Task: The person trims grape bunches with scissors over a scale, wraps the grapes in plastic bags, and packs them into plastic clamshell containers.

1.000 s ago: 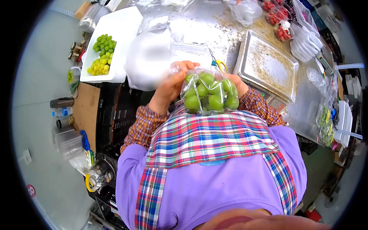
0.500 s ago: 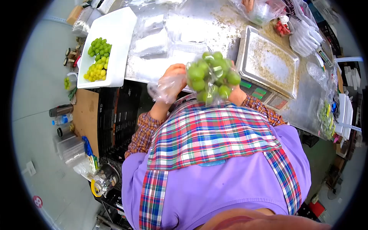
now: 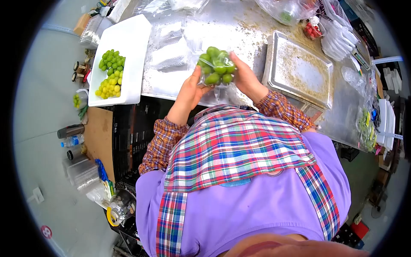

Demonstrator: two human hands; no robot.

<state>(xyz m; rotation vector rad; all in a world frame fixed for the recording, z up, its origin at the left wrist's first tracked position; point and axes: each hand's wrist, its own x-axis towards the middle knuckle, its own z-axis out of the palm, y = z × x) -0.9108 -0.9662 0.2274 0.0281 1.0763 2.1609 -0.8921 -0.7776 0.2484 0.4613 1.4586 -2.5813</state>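
Observation:
A clear plastic pack of large green grapes (image 3: pixel 219 66) is held over the front edge of the metal table. My left hand (image 3: pixel 191 90) grips its left side, with the thumb up along the plastic. On the other side my right hand (image 3: pixel 245 79) is closed against the pack, thumb on top. The fingers beneath are partly hidden. To the left, a white foam box (image 3: pixel 135 55) holds a bunch of green grapes (image 3: pixel 112 61) and a bunch of yellower grapes (image 3: pixel 109 87). Flat clear packaging (image 3: pixel 170 53) lies between the box and my hands.
A weighing scale with a stained metal tray (image 3: pixel 302 70) stands to the right. Beyond it are a tub of red fruit (image 3: pixel 312 31), white gloves (image 3: pixel 338 43) and plastic bags (image 3: pixel 289 12). A black crate (image 3: pixel 135 132) sits below the table edge at left.
The grape pack has moved away from my body and slightly left. Loose plastic that hung at my left hand no longer shows there. The other person's fingers at the top have left view.

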